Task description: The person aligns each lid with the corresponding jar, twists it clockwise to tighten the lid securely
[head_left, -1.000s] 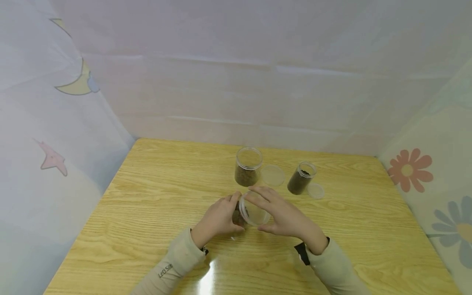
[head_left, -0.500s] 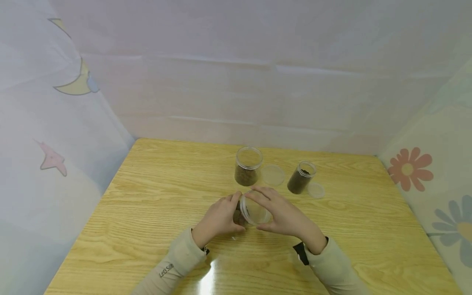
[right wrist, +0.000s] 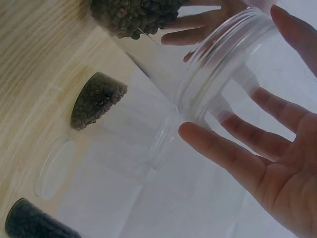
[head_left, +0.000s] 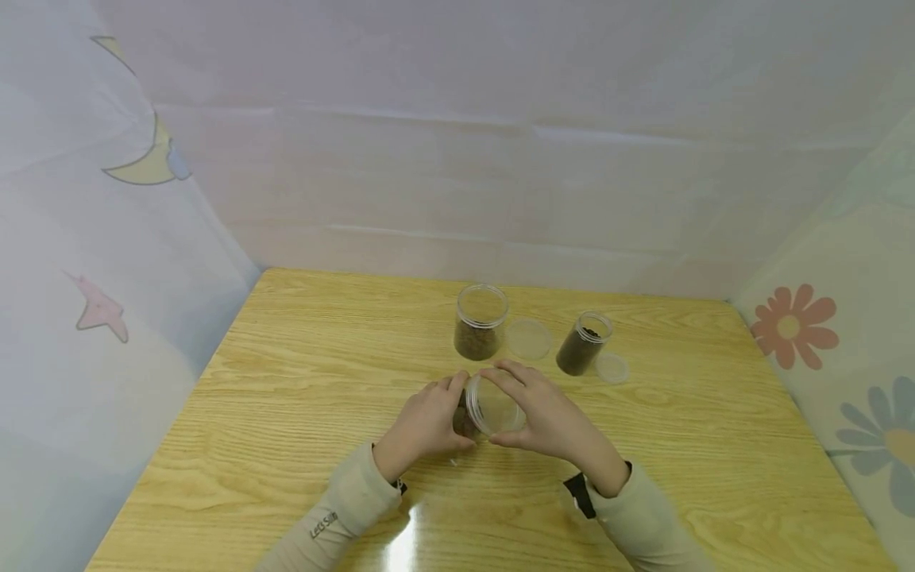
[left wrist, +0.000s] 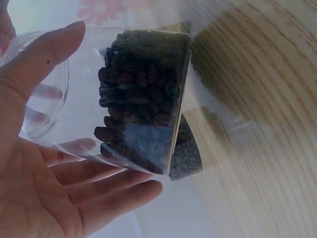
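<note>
A clear jar [left wrist: 84,44] partly filled with dark coffee beans [left wrist: 141,94] is held tilted near the middle of the table, its top toward the right hand. The left hand [head_left: 424,419] grips its side, thumb on one face and fingers along the other. Around the jar's ringed top, the right hand [head_left: 546,417] curves its thumb and fingers, with fingertips [right wrist: 190,131] at the edge. A clear round lid [head_left: 498,405] appears to sit at that top, partly behind the fingers; how firmly it is seated cannot be seen.
Behind the hands stands a wide uncapped jar [head_left: 476,338] of beans, a flat lid [head_left: 529,339] beside it. A narrower uncapped jar [head_left: 579,353] of darker beans is to the right, near a smaller lid [head_left: 611,369]. Patterned cloth [head_left: 457,159] hangs behind the wooden table [head_left: 322,334].
The right hand has shifted slightly left and its thumb has come closer to the jar's top. The left hand stays nearly still, and the other jars have not moved.
</note>
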The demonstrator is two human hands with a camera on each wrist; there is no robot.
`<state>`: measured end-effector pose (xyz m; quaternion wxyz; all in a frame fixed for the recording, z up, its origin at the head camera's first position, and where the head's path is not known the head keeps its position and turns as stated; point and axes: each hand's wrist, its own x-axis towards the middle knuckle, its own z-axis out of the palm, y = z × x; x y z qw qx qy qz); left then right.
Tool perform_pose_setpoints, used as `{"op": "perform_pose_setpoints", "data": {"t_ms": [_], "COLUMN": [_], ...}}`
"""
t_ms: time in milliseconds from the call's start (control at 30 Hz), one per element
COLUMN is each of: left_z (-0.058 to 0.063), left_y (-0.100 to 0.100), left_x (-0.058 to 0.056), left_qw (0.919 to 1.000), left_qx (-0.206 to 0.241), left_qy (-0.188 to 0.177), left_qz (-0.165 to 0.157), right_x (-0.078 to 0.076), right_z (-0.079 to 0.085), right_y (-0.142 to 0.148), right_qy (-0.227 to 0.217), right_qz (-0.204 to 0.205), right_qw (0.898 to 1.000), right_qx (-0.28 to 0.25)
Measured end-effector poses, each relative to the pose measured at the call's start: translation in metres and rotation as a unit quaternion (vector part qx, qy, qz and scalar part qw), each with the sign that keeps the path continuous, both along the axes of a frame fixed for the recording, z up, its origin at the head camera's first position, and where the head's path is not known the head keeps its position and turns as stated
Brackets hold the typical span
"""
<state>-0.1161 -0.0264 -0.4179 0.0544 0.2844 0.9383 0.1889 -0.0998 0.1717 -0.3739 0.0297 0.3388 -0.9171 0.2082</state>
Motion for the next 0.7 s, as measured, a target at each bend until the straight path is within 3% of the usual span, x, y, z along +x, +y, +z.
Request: {"op": "perform_pose_setpoints", "data": {"t_ms": [233, 700], "left_z": [-0.0030, -0.0031], "left_y": [-0.0004, 0.0012], "left_x": [-0.0019, -0.0031], "left_qw": [0.9993, 0.9995], "left_qx": [0.031, 0.023], "left_qy": [-0.013, -0.013], "left_qz": [-0.016, -0.016], "right_x": [-0.0003, -0.0007], "right_z": [-0.0009, -0.0062], "right_y": [-0.0008, -0.0043], "right_qy": [0.005, 0.037], "right_qz": [-0.010, -0.052], "right_qw": [1.000, 0.998], "right_qx": [-0.005, -0.017]}}
